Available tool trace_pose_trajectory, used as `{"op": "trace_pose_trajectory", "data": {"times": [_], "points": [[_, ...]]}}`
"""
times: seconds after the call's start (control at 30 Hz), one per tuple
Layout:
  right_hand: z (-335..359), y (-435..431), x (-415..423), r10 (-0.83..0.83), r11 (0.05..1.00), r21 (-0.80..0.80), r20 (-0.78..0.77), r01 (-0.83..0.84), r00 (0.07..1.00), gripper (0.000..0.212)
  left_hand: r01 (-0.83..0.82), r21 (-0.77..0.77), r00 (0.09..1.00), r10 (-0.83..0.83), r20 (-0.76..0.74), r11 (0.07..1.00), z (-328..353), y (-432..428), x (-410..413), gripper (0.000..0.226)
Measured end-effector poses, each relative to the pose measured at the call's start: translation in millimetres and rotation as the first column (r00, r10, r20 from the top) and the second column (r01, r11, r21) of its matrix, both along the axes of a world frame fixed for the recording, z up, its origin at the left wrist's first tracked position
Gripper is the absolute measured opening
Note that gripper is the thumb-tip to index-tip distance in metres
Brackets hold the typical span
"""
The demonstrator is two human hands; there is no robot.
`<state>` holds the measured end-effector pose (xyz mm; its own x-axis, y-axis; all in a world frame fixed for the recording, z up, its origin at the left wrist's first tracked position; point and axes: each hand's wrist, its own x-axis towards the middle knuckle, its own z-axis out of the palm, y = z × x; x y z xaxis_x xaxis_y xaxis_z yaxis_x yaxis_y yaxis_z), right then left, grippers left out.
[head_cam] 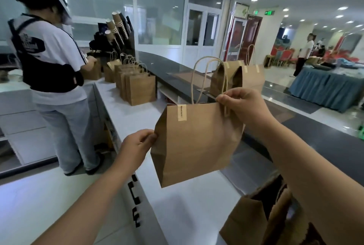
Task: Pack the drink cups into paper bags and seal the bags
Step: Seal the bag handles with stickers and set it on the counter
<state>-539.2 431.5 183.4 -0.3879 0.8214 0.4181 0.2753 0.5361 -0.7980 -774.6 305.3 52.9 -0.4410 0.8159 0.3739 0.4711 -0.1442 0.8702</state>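
One paper bag (pixel 197 146) is held upright, handles up — side pinched by the left hand (pixel 137 146), top by the right hand (pixel 242 105); two sealed bags (pixel 238 77) stand beyond.

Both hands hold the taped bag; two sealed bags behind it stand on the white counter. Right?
Wrong counter: in the head view the two sealed bags stand on the dark counter. The left hand and right hand do hold the taped bag.
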Motion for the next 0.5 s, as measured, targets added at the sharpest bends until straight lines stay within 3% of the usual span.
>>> {"op": "trace_pose_trajectory", "data": {"times": [0.2, 0.5], "points": [[13, 66, 18, -0.152, 0.988, -0.009, 0.049, 0.152, 0.987, 0.013, 0.174, 0.004, 0.984, -0.174, 0.021, 0.985, 1, 96, 10, 0.019], [56, 175, 42, -0.351, 0.936, -0.004, 0.079, 0.353, 0.933, 0.010, 0.476, 0.029, 0.880, -0.476, -0.005, 0.879, 42, 252, 16, 0.018]]}}
